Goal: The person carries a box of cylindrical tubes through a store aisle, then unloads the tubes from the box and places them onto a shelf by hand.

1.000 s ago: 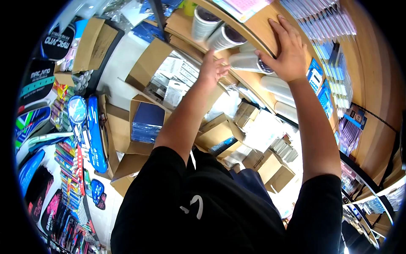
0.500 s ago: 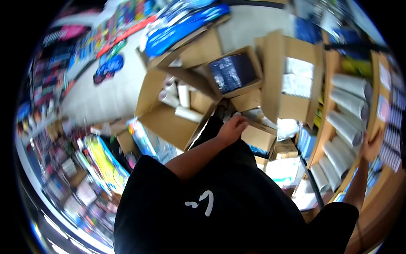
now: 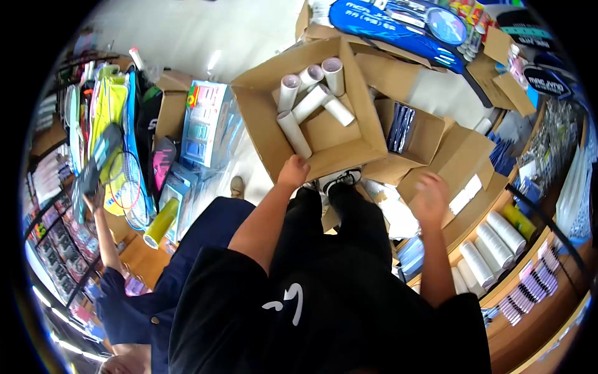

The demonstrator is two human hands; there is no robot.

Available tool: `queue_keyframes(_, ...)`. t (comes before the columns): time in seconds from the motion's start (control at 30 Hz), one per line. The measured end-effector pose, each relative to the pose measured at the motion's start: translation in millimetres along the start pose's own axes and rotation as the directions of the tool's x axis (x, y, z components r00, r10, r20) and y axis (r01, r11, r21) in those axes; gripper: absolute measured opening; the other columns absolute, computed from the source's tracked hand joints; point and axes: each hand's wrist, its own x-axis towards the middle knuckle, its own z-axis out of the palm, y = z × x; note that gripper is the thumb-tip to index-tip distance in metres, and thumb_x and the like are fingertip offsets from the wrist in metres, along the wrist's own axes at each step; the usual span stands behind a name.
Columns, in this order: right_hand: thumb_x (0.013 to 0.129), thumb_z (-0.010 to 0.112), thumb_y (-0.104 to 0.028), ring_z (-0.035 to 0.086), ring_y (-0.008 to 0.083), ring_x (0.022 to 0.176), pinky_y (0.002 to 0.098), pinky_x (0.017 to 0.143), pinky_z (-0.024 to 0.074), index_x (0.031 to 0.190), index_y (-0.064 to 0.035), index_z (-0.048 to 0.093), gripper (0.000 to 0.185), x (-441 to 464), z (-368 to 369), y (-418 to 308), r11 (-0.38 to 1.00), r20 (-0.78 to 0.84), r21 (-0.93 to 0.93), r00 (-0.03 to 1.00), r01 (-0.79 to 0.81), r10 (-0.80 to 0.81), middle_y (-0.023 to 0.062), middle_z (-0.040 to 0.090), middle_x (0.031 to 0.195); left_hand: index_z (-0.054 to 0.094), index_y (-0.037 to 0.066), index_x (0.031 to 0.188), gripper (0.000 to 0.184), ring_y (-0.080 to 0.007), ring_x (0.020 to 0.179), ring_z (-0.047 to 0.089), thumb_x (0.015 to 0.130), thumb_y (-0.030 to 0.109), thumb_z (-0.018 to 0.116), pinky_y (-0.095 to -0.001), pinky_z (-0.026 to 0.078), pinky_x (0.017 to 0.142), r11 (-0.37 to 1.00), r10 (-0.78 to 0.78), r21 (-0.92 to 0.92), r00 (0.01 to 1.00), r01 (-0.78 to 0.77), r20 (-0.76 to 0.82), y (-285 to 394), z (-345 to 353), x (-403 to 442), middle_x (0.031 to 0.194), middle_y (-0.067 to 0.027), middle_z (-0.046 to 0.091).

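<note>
My left hand [image 3: 294, 172] is at the near edge of a large open cardboard box [image 3: 255, 87]. Its fingers are curled; whether they grip the rim I cannot tell. Several white rolls [image 3: 311, 103] with hollow ends lie loosely inside that box. My right hand [image 3: 430, 196], slightly blurred, is raised over the opened flaps of another cardboard box [image 3: 445, 153], fingers loosely apart and nothing visible in them. Between these stands a smaller box [image 3: 427, 128] holding dark, shiny wrapped goods [image 3: 400, 128].
On the right, a wooden shelf [image 3: 448, 240] bears wrapped white rolls [image 3: 492, 246] and a yellow one. Blue racket bags [image 3: 398, 31] lie beyond the boxes. At left, another person's hand [image 3: 94, 199] holds a dark item beside a racket [image 3: 124, 187] and a yellow-green roll [image 3: 161, 223].
The view has swung right-to-left, bringing the other person into sight. My right hand has left the shelf rolls and is over the boxes. My left hand is now at the large box's edge.
</note>
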Motion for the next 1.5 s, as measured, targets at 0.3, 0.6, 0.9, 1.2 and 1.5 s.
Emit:
queue_keyframes(0.3, 0.091, 0.063, -0.02, 0.066, 0.0317, 0.096, 0.0374, 0.086, 0.0505, 0.109, -0.0027, 0.064, 0.025, 171, 338, 10, 0.888, 0.433, 0.269, 0.87, -0.374, 0.235, 0.0176, 0.069, 0.105, 0.054, 0.007, 0.13, 0.047, -0.0378, 0.119, 0.056, 0.09, 0.03, 0.06, -0.0449, 0.045, 0.102, 0.987, -0.121, 0.118, 0.983, 0.105, 0.138, -40, -31, 108, 0.127, -0.0205, 0.058)
queue_keyframes(0.6, 0.081, 0.073, -0.029, 0.057, 0.0371, 0.119, 0.0424, 0.103, 0.0437, 0.132, 0.0005, 0.052, 0.062, 250, 531, 110, 0.959, 0.379, 0.064, 0.895, -0.277, 0.233, 0.0238, 0.06, 0.126, 0.032, 0.012, 0.145, 0.073, -0.0361, 0.137, 0.034, 0.084, 0.028, 0.069, -0.0445, 0.034, 0.113, 0.948, -0.069, 0.315, 0.997, 0.053, 0.041, -100, 19, 275, 0.148, -0.0137, 0.036)
queue_keyframes(0.9, 0.072, 0.083, -0.028, 0.064, 0.0313, 0.096, 0.0445, 0.087, 0.0459, 0.147, -0.0081, 0.035, 0.091, 203, 539, 101, 0.989, 0.431, -0.133, 0.895, -0.064, 0.116, 0.0128, 0.067, 0.101, 0.028, 0.011, 0.148, 0.088, -0.0278, 0.112, 0.06, 0.078, 0.026, 0.078, -0.0407, 0.042, 0.097, 0.818, 0.039, 0.549, 0.967, -0.175, 0.251, -99, 16, 285, 0.115, -0.0123, 0.067)
queue_keyframes(1.2, 0.073, 0.078, -0.016, 0.068, 0.0324, 0.083, 0.0426, 0.085, 0.0481, 0.154, -0.0089, 0.02, 0.099, 249, 504, 37, 0.966, 0.294, -0.243, 0.956, 0.088, -0.014, 0.0116, 0.071, 0.09, 0.01, 0.015, 0.157, 0.109, -0.0321, 0.085, 0.071, 0.075, 0.031, 0.08, -0.0403, 0.055, 0.078, 0.835, 0.044, 0.546, 0.997, -0.067, 0.056, 1, -48, 284, 0.094, -0.0173, 0.072)
queue_keyframes(1.5, 0.082, 0.061, -0.022, 0.064, 0.0314, 0.115, 0.0415, 0.099, 0.0464, 0.153, -0.0115, 0.026, 0.08, 273, 507, 22, 0.848, 0.639, -0.494, 0.582, -0.191, 0.503, 0.015, 0.065, 0.125, 0.026, 0.016, 0.147, 0.086, -0.0367, 0.111, 0.064, 0.076, 0.014, 0.075, -0.0433, 0.051, 0.094, 0.922, -0.23, 0.332, 0.972, 0.199, 0.058, -16, -21, 318, 0.117, -0.0189, 0.067)
